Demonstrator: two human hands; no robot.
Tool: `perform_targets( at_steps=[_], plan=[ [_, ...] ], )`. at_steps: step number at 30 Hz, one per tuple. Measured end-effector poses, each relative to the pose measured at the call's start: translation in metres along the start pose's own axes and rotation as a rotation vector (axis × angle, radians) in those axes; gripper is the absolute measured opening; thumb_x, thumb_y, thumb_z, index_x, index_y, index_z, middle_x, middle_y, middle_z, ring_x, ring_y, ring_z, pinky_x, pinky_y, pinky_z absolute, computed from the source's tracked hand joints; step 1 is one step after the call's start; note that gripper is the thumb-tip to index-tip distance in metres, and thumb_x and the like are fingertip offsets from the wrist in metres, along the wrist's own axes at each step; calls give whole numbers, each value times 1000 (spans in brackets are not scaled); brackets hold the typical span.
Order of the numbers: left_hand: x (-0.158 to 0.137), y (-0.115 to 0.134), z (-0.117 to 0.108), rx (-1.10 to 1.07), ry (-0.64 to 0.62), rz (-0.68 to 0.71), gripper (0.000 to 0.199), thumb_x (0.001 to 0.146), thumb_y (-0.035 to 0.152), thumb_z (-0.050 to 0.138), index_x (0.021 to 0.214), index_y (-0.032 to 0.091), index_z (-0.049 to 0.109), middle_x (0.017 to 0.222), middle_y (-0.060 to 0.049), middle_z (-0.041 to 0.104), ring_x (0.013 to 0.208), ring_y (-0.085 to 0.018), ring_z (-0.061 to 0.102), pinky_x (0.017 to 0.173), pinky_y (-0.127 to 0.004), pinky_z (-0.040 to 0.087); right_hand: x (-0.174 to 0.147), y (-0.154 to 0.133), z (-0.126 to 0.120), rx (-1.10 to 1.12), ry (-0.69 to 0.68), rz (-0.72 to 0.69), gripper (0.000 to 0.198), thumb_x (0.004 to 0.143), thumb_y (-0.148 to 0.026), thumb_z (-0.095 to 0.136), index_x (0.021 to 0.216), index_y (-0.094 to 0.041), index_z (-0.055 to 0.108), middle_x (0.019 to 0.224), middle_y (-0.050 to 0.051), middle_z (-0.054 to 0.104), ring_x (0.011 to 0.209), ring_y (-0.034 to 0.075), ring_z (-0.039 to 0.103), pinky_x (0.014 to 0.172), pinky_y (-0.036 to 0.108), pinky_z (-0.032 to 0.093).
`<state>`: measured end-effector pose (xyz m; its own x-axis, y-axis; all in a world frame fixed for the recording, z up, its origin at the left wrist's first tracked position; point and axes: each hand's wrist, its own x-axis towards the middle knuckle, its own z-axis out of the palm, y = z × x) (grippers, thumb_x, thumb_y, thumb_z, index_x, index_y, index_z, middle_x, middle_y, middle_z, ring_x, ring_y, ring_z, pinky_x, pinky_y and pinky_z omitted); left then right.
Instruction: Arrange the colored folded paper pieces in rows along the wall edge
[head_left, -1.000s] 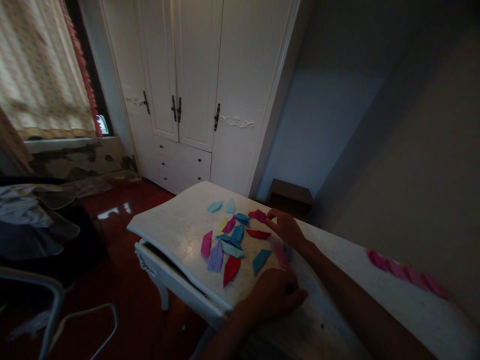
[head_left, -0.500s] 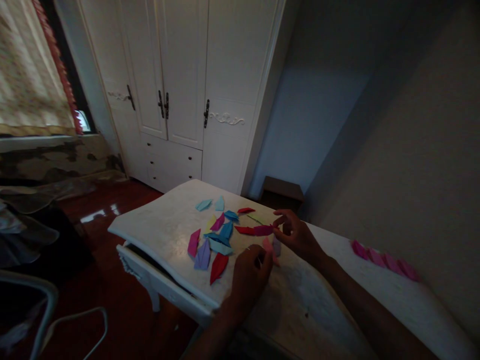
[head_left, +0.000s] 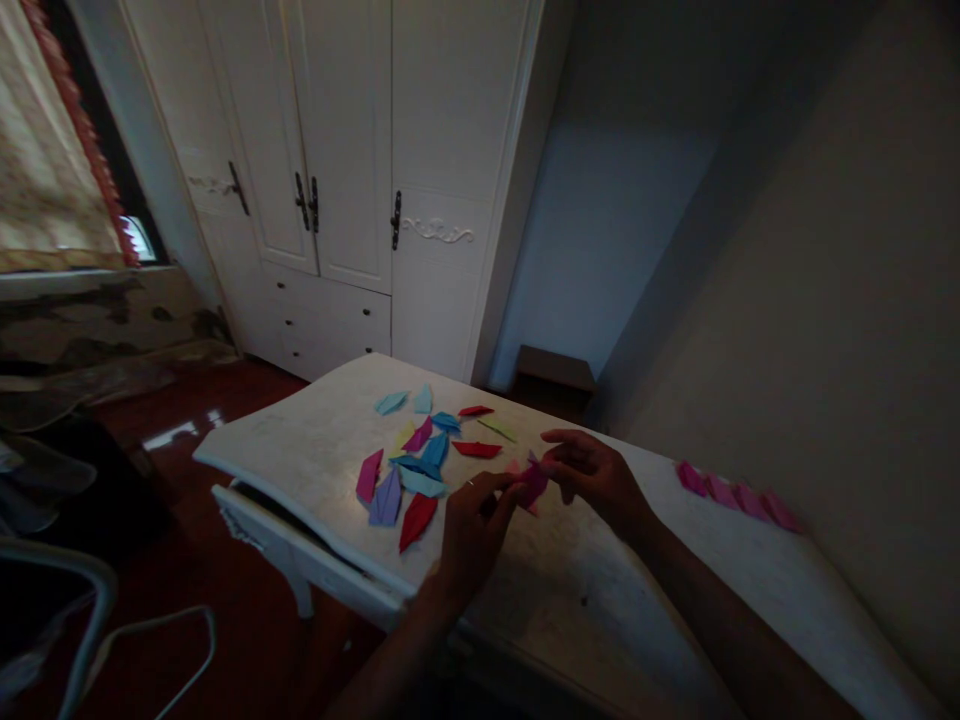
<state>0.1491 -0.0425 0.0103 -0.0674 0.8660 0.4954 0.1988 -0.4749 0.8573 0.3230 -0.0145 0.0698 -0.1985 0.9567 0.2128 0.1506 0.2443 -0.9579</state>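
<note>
Between my two hands is a magenta folded paper boat (head_left: 533, 485), raised over the white table (head_left: 315, 430). The thumb and fingers of my left hand (head_left: 478, 522) pinch its left end. My right hand (head_left: 598, 482) has its fingertips closed on the right end. Partly hidden behind it lies a pale pink folded paper (head_left: 533, 508). Left of my hands, several more paper boats lie scattered, among them a red one (head_left: 418, 522), a lilac one (head_left: 385, 497), a light blue one (head_left: 422, 483) and another red one (head_left: 478, 450).
A row of pink folded papers (head_left: 739, 497) lies along the table's right side by the wall. An open drawer (head_left: 315, 540) sticks out at the table's front left. Behind stand a white wardrobe (head_left: 442, 290) and a small brown cabinet (head_left: 555, 370).
The magenta paper boat, previously at my right fingertips beside the red one, has come toward me into both hands. My left hand has closed on it. The view has shifted slightly right.
</note>
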Motion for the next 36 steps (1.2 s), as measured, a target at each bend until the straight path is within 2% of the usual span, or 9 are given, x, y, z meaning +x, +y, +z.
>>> perform_targets(
  at_steps=[4,8,15,20,24,28,30,32,36],
  plan=[
    [0,-1,-2,-37,17,-89,26,85,40,61,87,16,72,73,-3,69,55,-11,54,50,-21,41,-10,1,4,-5,-84,30,34,68,-45,80,89,-20,71,75,3,70,50,11,57,46,26,52],
    [1,-1,0,-58,-30,-126,28,85,42,61,85,16,72,68,-1,66,51,-10,50,48,-20,38,-15,7,4,-37,-31,10,29,71,-47,77,82,-20,74,68,2,69,46,12,58,43,25,49],
    [-6,-2,2,139,-225,-27,36,92,43,49,77,16,69,70,-3,64,61,-14,55,56,-24,39,-15,17,-15,-91,68,21,32,73,-49,73,86,-19,74,65,1,67,44,11,54,42,24,44],
    [-12,-1,-1,170,-398,-66,32,90,40,49,76,18,68,69,-4,66,61,-16,58,57,-26,40,-11,30,-57,-198,188,53,40,74,-54,68,90,-18,73,65,1,66,43,9,52,40,21,36],
    [-11,0,-1,170,-415,-101,35,88,43,49,70,19,66,67,-4,66,60,-18,58,55,-27,40,-6,52,-112,-356,327,126,50,70,-60,65,87,-15,73,45,-4,52,37,9,43,39,21,31],
    [-10,-1,0,171,-447,-113,35,88,45,48,70,20,66,67,-4,66,59,-19,59,57,-27,41,-9,75,-165,-483,478,170,53,68,-63,60,82,-13,72,40,-6,45,35,9,37,38,22,27],
    [-11,-2,0,172,-456,-118,35,88,45,48,71,20,66,68,-4,67,61,-19,60,58,-28,42,-13,86,-183,-533,515,184,49,70,-60,57,78,-14,71,43,-4,50,37,11,40,39,23,30],
    [-12,-2,0,177,-463,-123,35,88,46,49,72,21,67,69,-4,67,63,-19,61,59,-28,43,-15,95,-195,-601,537,193,41,73,-53,54,74,-15,70,53,1,60,45,13,50,46,25,37],
    [-11,-1,0,193,-486,-142,33,88,45,50,72,22,67,69,-3,67,61,-19,62,57,-27,43,-16,104,-202,-780,537,225,27,77,-35,51,74,-18,71,77,6,72,71,19,64,67,30,47]
  ],
)
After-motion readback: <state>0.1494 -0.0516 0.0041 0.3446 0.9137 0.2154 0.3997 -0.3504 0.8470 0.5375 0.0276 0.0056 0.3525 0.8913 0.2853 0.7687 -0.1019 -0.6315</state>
